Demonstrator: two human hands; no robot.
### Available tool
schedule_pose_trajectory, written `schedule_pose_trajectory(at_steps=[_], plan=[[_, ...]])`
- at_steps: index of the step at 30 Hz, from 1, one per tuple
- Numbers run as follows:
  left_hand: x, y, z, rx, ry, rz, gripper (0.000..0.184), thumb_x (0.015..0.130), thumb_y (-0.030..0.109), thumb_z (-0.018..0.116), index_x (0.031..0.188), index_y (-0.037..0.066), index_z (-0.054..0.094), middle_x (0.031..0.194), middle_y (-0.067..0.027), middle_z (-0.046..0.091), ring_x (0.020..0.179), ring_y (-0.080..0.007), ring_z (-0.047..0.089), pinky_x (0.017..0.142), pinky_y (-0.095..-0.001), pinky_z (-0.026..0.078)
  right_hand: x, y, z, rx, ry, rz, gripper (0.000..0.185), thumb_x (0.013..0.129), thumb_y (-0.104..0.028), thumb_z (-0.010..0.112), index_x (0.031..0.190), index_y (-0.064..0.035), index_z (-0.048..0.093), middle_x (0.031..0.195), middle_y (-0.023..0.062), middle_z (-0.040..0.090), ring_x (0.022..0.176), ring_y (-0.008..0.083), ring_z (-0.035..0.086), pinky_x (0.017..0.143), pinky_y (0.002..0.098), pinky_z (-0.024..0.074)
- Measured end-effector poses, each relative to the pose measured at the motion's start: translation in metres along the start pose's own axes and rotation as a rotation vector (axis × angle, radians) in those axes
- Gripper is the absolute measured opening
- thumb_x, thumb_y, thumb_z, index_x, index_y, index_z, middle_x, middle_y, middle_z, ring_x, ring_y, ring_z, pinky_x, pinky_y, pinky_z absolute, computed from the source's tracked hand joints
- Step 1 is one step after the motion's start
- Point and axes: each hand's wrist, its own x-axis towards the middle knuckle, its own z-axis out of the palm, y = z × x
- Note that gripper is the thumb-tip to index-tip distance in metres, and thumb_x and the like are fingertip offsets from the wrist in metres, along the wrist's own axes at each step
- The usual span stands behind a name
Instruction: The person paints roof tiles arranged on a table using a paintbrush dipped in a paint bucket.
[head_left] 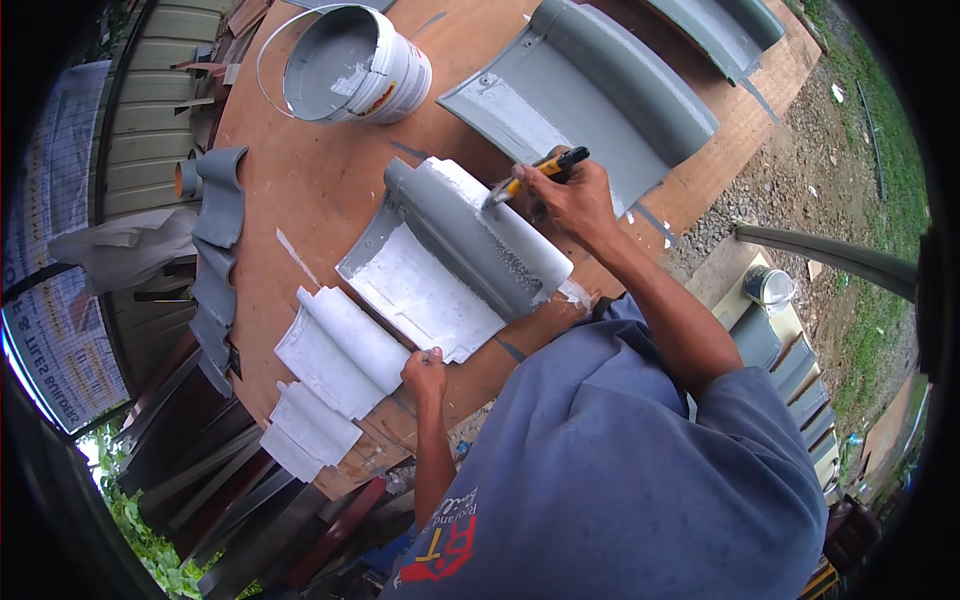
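My right hand (578, 205) is closed around the yellow and black handle of a paintbrush (530, 178). The bristles touch the raised, curved side of a roof tile (430, 235). Grey paint covers part of that tile; its flat pan and the outer side of the curve are still white. At the tile's near lower corner, my left hand (425, 373) is closed with the thumb on the edge. Beside it lies an unpainted white tile (345, 350), and a smaller white tile (310, 430) sits beyond that.
A white bucket of grey paint (405, 85) stands on the wooden board (270, 190). Grey-painted tiles (600, 100) lie at the far right of the board. Wavy grey tiles (215, 230) stand along the left edge. A small paint pail (770, 287) is on the right, near more tiles.
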Motion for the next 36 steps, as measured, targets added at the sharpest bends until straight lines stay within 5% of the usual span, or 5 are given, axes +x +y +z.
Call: schedule_pose_trajectory(at_steps=[6,14,20,29,36], plan=[[0.003,0.000,-0.003,0.027,-0.079,-0.030,0.035,0.095,0.032,0.079,0.089,-0.002,0.076,0.076,-0.0213,0.073,0.071,-0.0342,0.072,0.072,-0.0451,0.055,-0.022,-0.018,-0.039,-0.180,-0.276,0.326,0.036,0.098,-0.027,0.078,0.080,0.0032,0.070,0.063,0.0081,0.067,0.052,0.0115,0.061,0.047,0.0310,0.0488],[0.010,-0.007,0.009,-0.040,-0.104,-0.104,0.036,0.095,0.030,0.080,0.083,-0.002,0.073,0.077,-0.0228,0.073,0.073,-0.0377,0.072,0.073,-0.0476,0.055,0.013,-0.053,-0.040,-0.369,-0.409,0.345,0.038,0.093,-0.028,0.079,0.086,0.0090,0.073,0.069,0.0143,0.070,0.055,0.0186,0.069,0.047,0.0341,0.0553],[0.007,-0.007,0.008,-0.030,-0.078,-0.117,0.035,0.095,0.030,0.079,0.084,-0.002,0.072,0.080,-0.0237,0.074,0.074,-0.0392,0.072,0.074,-0.0485,0.055,0.088,-0.020,0.060,-0.262,-0.266,0.034,0.040,0.090,-0.031,0.082,0.093,0.0077,0.075,0.080,0.0178,0.077,0.069,0.0266,0.077,0.069,0.0383,0.0612],[0.011,-0.011,0.013,-0.080,-0.098,-0.151,0.034,0.096,0.032,0.079,0.090,-0.001,0.071,0.087,-0.0238,0.075,0.083,-0.0425,0.073,0.077,-0.0508,0.055,0.100,-0.018,0.090,0.065,-0.051,0.017,0.033,0.095,-0.026,0.080,0.092,0.0062,0.076,0.078,0.0134,0.078,0.065,0.0162,0.074,0.060,0.0326,0.0599],[0.010,0.000,0.003,-0.141,-0.146,-0.150,0.037,0.098,0.030,0.078,0.086,-0.003,0.067,0.068,-0.0174,0.069,0.055,-0.0269,0.070,0.058,-0.0424,0.053,0.085,-0.011,0.074,0.121,-0.014,0.013,0.036,0.093,-0.028,0.083,0.087,0.0057,0.075,0.071,0.0097,0.074,0.059,0.0135,0.068,0.054,0.0321,0.0543]])
